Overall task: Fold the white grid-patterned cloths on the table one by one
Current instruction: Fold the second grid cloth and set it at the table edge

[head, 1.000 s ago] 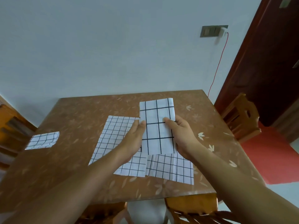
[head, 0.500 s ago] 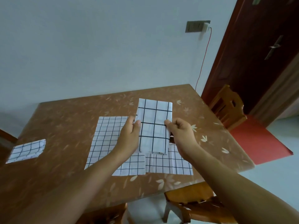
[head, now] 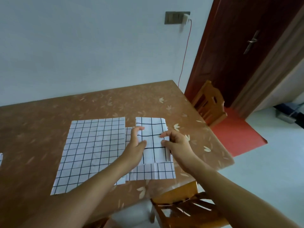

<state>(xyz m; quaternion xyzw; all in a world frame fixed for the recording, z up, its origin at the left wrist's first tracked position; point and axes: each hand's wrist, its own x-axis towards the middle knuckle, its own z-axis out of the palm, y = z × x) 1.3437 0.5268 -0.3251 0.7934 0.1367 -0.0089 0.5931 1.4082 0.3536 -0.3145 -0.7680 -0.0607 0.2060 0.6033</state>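
Head view. A brown surface [head: 41, 122] with a pale leaf print stands against a white wall.

- The folded cloth [head: 153, 139], white with a wide black grid, is a narrow upright rectangle held between both hands right of centre.
- The left hand [head: 136, 145] grips its left edge, fingers curled round the far side and thumb on the near face.
- The right hand [head: 177, 143] pinches its right edge, thumb and curled fingers closed on the layers.
- Its lower part hangs over a second cloth [head: 154, 171] of finer grid that lies flat near the front edge. Whether the two touch, cannot tell.
- A large cloth [head: 92, 150], fine grid, lies spread flat just left of the hands, with the left forearm crossing its near right corner.
- A sliver of another grid cloth [head: 0, 159] shows at the far left border, well apart from the rest.

Surroundings:

- One wooden chair [head: 184, 209] is tucked in at the near side.
- Another chair [head: 210, 104] stands at the right side.
- A dark red door [head: 238, 46] is behind it, with a red mat [head: 236, 132] on the floor.
- A switch plate [head: 176, 17] on the wall has a red cable [head: 185, 51] running down from it.
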